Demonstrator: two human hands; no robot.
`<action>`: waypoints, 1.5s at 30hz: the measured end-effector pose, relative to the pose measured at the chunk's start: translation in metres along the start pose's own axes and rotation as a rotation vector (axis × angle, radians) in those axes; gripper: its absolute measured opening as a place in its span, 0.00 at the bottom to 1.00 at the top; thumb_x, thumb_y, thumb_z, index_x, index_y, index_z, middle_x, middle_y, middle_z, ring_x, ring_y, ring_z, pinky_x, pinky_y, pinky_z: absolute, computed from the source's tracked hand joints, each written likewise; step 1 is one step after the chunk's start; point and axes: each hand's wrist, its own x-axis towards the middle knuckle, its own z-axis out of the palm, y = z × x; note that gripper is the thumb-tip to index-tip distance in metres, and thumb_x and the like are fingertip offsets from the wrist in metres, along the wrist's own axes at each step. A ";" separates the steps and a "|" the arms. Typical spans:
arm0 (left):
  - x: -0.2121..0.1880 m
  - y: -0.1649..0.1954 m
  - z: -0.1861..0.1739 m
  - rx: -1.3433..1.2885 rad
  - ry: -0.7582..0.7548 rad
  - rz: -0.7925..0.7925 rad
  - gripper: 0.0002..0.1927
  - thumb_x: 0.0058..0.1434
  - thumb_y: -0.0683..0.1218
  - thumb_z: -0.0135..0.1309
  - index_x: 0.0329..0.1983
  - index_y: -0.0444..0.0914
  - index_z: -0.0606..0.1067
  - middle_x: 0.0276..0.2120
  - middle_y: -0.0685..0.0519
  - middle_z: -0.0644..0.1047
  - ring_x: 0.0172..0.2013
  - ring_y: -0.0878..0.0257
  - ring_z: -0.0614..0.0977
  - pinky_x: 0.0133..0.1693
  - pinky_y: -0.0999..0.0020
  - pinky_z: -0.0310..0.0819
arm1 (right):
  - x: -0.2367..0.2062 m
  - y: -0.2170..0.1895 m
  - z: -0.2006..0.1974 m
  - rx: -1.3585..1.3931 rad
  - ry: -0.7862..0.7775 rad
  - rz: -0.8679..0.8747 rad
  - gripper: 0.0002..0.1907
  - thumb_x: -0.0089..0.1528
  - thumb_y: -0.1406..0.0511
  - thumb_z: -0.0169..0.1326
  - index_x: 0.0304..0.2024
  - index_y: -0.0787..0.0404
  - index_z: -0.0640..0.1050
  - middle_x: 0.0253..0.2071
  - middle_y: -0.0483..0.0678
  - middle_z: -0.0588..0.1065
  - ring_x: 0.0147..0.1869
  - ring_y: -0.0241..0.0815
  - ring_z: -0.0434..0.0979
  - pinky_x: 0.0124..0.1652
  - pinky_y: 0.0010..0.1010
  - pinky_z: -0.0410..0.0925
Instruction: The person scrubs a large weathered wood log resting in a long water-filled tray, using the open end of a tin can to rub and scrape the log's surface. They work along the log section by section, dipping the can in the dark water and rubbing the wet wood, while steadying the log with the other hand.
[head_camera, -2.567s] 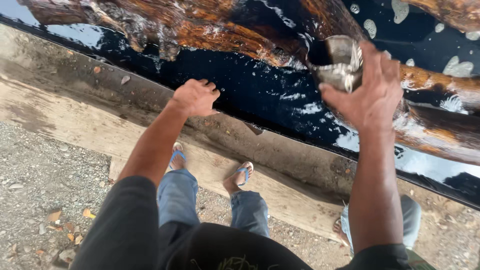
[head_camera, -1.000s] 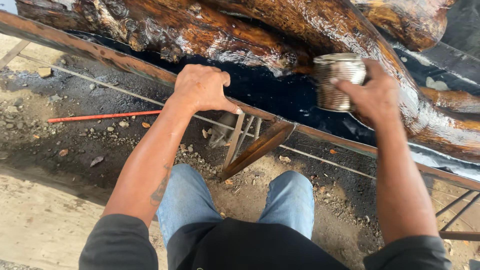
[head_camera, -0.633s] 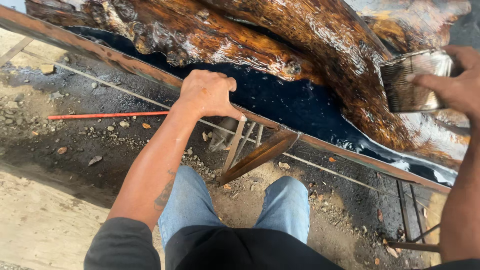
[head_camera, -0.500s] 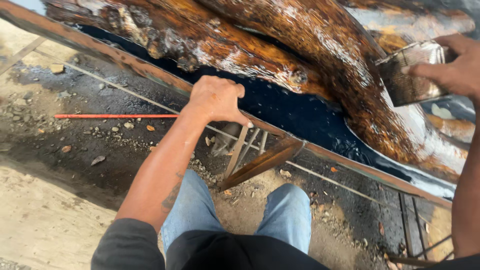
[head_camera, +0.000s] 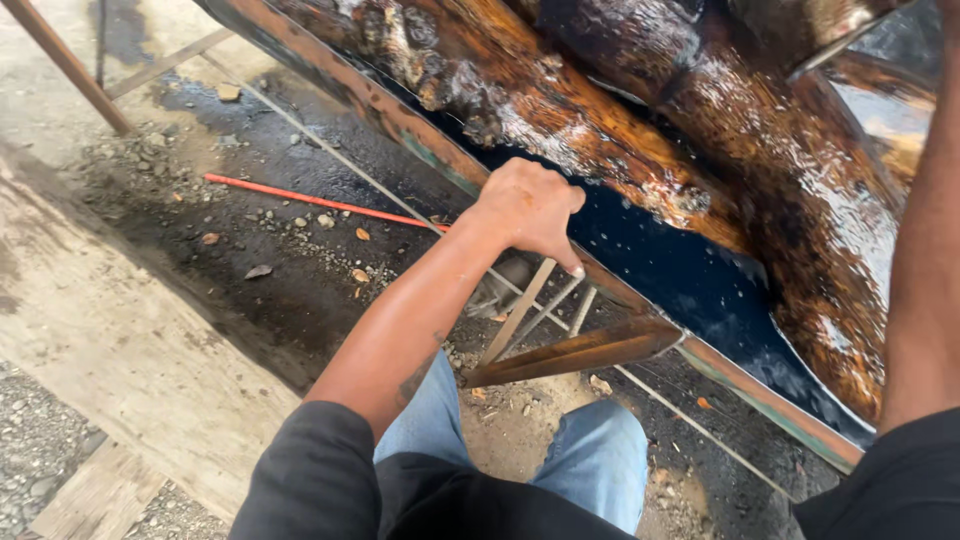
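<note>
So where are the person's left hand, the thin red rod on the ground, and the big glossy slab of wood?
left hand (head_camera: 525, 208), head view, on the knuckles.
red rod (head_camera: 310, 201), head view, mid-length.
wood slab (head_camera: 760, 140), head view, on its wet brown surface.

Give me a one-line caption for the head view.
Left hand grips the rusty metal edge beside glossy, wet wood; right hand out of frame.

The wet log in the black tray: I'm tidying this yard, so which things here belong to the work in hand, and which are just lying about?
In the work:
- glossy wet log
- black tray, with its rim gripped by the left hand
- metal stand under the tray

Lying about:
- thin red rod on the ground
- loose stones
- wooden plank

The right hand is out of view.
</note>
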 end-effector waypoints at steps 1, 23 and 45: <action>0.000 -0.001 0.000 -0.012 0.004 0.003 0.41 0.34 0.74 0.68 0.42 0.41 0.81 0.37 0.46 0.83 0.40 0.49 0.84 0.43 0.54 0.76 | -0.001 -0.005 0.000 0.001 -0.007 0.002 0.49 0.55 0.45 0.68 0.65 0.74 0.72 0.47 0.75 0.76 0.43 0.67 0.81 0.39 0.55 0.75; 0.005 0.005 0.013 0.067 0.013 -0.060 0.42 0.36 0.75 0.66 0.46 0.43 0.81 0.39 0.48 0.83 0.41 0.50 0.84 0.43 0.55 0.77 | -0.170 0.084 0.114 -0.205 0.089 -0.055 0.55 0.48 0.34 0.64 0.73 0.48 0.71 0.48 0.59 0.81 0.51 0.60 0.82 0.52 0.47 0.73; -0.003 0.006 0.018 0.034 0.156 -0.003 0.39 0.35 0.74 0.67 0.40 0.43 0.82 0.37 0.52 0.82 0.42 0.52 0.83 0.42 0.55 0.75 | -0.131 0.042 0.170 -0.036 -0.179 0.005 0.51 0.45 0.35 0.60 0.68 0.44 0.72 0.48 0.57 0.82 0.55 0.58 0.82 0.56 0.47 0.72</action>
